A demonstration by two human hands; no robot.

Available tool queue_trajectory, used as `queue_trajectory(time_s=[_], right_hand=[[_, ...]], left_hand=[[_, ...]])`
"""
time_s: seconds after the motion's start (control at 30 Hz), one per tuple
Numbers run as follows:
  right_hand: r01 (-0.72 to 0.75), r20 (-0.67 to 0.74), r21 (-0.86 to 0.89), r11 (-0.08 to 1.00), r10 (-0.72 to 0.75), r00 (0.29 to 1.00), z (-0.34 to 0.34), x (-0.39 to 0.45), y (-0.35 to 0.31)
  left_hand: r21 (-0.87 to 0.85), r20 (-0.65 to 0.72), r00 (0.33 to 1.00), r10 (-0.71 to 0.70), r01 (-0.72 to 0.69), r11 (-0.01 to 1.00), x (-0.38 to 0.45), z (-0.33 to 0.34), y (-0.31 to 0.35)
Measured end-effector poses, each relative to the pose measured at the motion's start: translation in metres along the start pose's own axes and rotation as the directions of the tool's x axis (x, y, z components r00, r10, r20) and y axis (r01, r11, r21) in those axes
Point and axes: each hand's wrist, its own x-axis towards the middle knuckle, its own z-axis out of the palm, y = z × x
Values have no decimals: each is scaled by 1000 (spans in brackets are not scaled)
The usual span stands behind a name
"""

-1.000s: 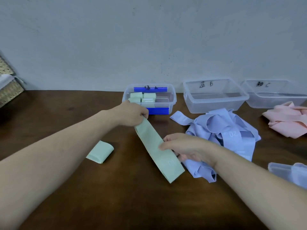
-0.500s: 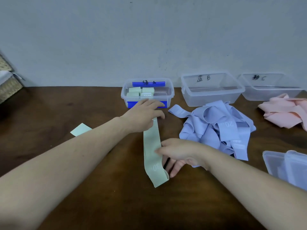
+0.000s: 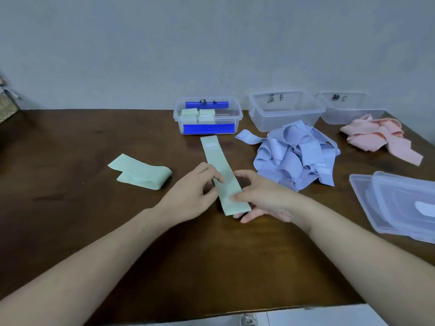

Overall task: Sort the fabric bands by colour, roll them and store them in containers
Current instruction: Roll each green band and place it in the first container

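Note:
A long green fabric band (image 3: 217,161) lies stretched out on the brown table, running from near the green container towards me. My left hand (image 3: 193,191) pinches its left edge near the close end. My right hand (image 3: 261,196) holds the close end from the right, fingers under it. A second green band (image 3: 141,171) lies folded to the left. The container with blue clips (image 3: 208,115) holds several rolled green bands. A heap of lilac-blue bands (image 3: 299,156) sits on the right, and pink bands (image 3: 381,135) lie further right.
Two clear containers, marked B (image 3: 284,111) and C (image 3: 348,107), stand at the back by the wall. Clear lids (image 3: 395,203) are stacked at the right edge. A woven basket (image 3: 7,107) sits at the far left. The table's front edge runs below my forearms.
My left hand has drawn back from the band's far end to its near end, beside my right hand. The band now lies flat and straight. The view has shifted, showing more of the second green band.

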Motion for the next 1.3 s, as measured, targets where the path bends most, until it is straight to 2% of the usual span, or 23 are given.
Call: queue_trajectory(time_s=[0.1,0.13,0.17,0.23,0.3,0.37,0.5,0.6,0.73,0.87,1.1,1.23,1.3], right_hand=[[18,-37,30,999,-17,999,16,-7,7],[19,-51,-50,999,-21,998,19,-10,8],[18,-68,-202,979,-32,997,19,-13,10],[27,-110,-577,816,-110,988,15,-19,15],[68,-130,-757,650,-251,959,8,-25,26],[152,-94,-804,575,-374,923,2,-32,39],[263,47,-904,337,-532,845,-4,-38,66],[325,98,-914,243,-645,758,-3,-38,75],[388,105,-893,228,-732,673,4,-39,74],[444,119,-865,232,-766,632,12,-39,76],[496,130,-843,206,-818,561,18,-41,84],[508,141,-834,213,-809,570,22,-43,88],[523,122,-812,258,-802,584,23,-46,91]], left_hand=[[-39,-23,999,-32,31,999,-16,11,2],[-35,-28,999,-31,30,999,-21,14,2],[-19,-30,999,-25,25,1000,-26,16,2],[23,-21,1000,-12,13,1000,-35,19,3],[67,-8,1000,3,-2,998,-44,21,7],[111,6,1000,17,-17,994,-49,21,14],[298,63,996,58,-74,952,-55,30,22],[379,28,992,120,-122,918,-58,35,24],[399,-31,986,165,-139,906,-63,37,29],[392,-79,979,187,-142,909,-69,40,32],[396,-70,975,212,-168,903,-77,44,35],[368,-44,980,195,-166,915,-83,45,38],[354,-34,984,177,-154,923,-85,44,39]])
